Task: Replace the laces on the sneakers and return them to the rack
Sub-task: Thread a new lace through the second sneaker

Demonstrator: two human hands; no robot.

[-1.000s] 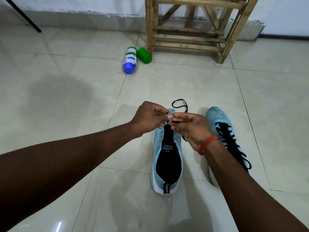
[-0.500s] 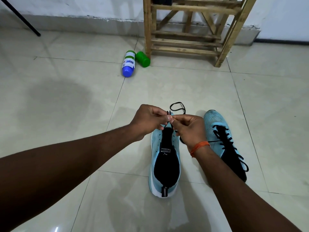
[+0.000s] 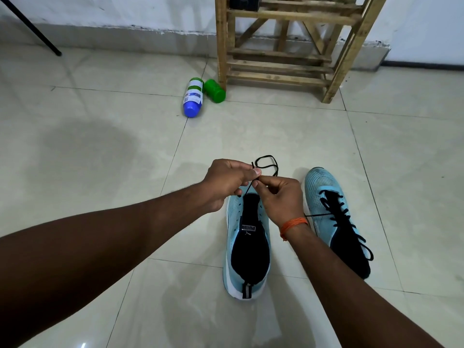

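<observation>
Two light-blue sneakers stand on the tiled floor, toes pointing away from me. The left sneaker (image 3: 247, 247) has a black tongue and shows no lacing over it. The right sneaker (image 3: 334, 212) is laced in black. Over the left sneaker's toe my left hand (image 3: 227, 183) and my right hand (image 3: 281, 199) meet fingertip to fingertip, both pinching a thin black lace (image 3: 267, 163). A strand runs down from the pinch toward the shoe's left eyelets, and a loose loop lies on the floor beyond my hands. An orange thread circles my right wrist.
A wooden rack (image 3: 283, 46) stands against the far wall, a dark item on its upper shelf. A blue-capped bottle (image 3: 192, 97) and a green container (image 3: 214, 91) lie on the floor by the rack's left leg. A black pole (image 3: 30, 26) slants at far left.
Both hands have lifted slightly off the left sneaker's toe and pinched closer together. A taut strand of lace now shows from the pinch to the shoe. The sneakers have not moved.
</observation>
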